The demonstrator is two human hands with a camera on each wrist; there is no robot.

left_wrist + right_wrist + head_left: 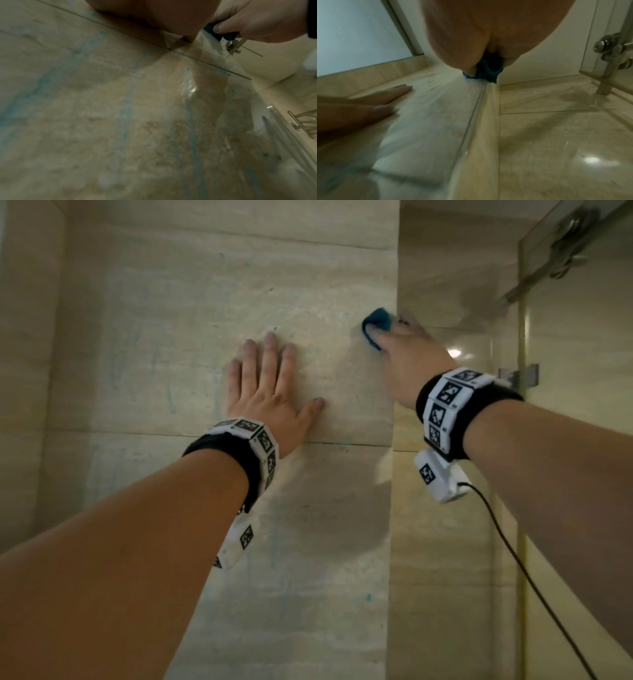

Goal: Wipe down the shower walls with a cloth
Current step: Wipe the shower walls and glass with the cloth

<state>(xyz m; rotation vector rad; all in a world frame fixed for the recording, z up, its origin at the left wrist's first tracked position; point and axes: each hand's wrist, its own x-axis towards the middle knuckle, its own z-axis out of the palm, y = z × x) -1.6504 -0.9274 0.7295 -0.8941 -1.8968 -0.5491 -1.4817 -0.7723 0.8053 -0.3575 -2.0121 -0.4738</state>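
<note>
A beige stone-tiled shower wall (205, 302) fills the head view, streaked faintly with blue (128, 94). My left hand (267, 381) lies flat on it with fingers spread and straight, holding nothing. To its right my right hand (407, 354) grips a bunched blue cloth (375, 326) and presses it on the wall right at the corner with the side wall (445, 285). In the right wrist view the cloth (486, 73) pokes out below the palm at the corner joint, and the left hand's fingers (385, 97) lie on the tile at left.
A glass shower panel (582, 371) stands at the right with a metal hinge fitting (568, 241) and a small clamp (520, 374). A black cable (520, 570) hangs from my right wrist unit. Tile joints (120, 433) run horizontally across the wall.
</note>
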